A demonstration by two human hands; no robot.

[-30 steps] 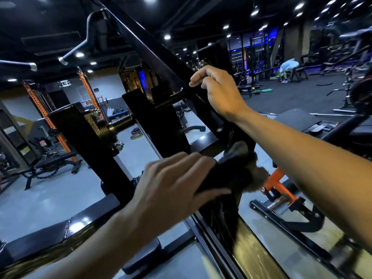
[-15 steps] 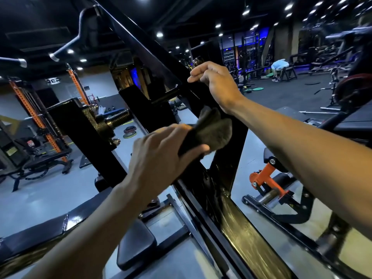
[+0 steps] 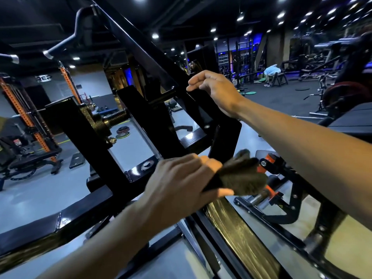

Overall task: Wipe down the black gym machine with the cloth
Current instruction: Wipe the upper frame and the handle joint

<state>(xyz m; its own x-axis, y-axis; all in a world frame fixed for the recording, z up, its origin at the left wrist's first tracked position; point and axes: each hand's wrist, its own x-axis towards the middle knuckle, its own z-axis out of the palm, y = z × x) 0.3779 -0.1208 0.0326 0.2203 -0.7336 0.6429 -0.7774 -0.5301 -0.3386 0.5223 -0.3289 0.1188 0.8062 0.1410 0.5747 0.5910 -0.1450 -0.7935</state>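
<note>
Glossy floor; left hand (image 3: 181, 184) presses fuzzy cloth (image 3: 244, 175) on angular black frame (image 3: 225, 135).

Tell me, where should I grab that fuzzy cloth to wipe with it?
Grab the cloth at its bunched near end, coming from the left, as the left hand does. The loose fluffy end then sticks out to the right, free to rub the black gym machine.

Dim gym, ceiling spotlights, motion blur
</note>
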